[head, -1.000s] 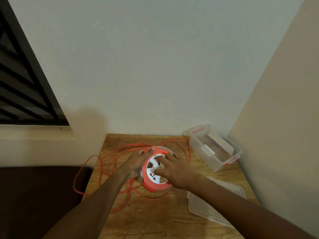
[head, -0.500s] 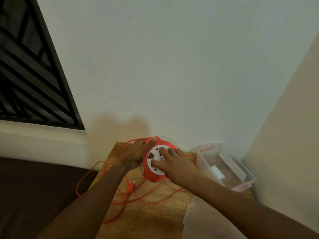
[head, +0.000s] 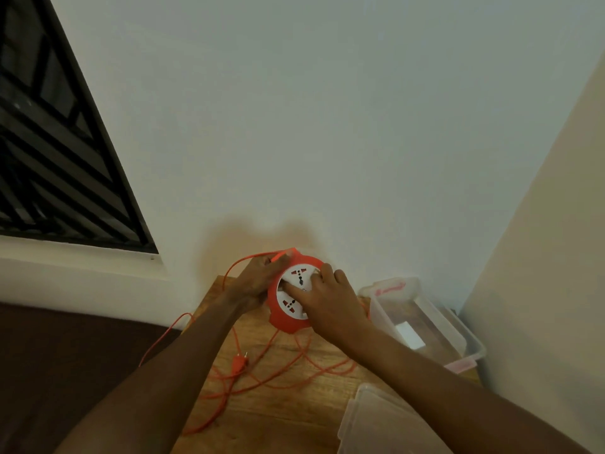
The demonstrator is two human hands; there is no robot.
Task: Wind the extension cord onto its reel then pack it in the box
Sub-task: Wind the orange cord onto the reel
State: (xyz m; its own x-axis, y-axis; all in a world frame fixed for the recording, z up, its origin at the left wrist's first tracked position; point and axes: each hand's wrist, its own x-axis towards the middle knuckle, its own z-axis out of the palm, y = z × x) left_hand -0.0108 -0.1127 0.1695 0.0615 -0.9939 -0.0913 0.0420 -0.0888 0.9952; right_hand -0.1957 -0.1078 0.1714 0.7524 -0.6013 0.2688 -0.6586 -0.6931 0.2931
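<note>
The right hand [head: 330, 298] presses spread fingers on the white socket face of the round orange plastic reel [head: 292, 298], low in the frame's centre, while the left hand [head: 258, 280] grips the reel's left rim and pinches the thin orange cord [head: 278, 378] at its top. Loose cord loops and a two-pin plug [head: 239, 362] sprawl over the wood-grain table [head: 278, 417]. The clear box [head: 422, 326] at right holds only a white label; its lid [head: 373, 424] is cut off at the bottom edge.
</note>
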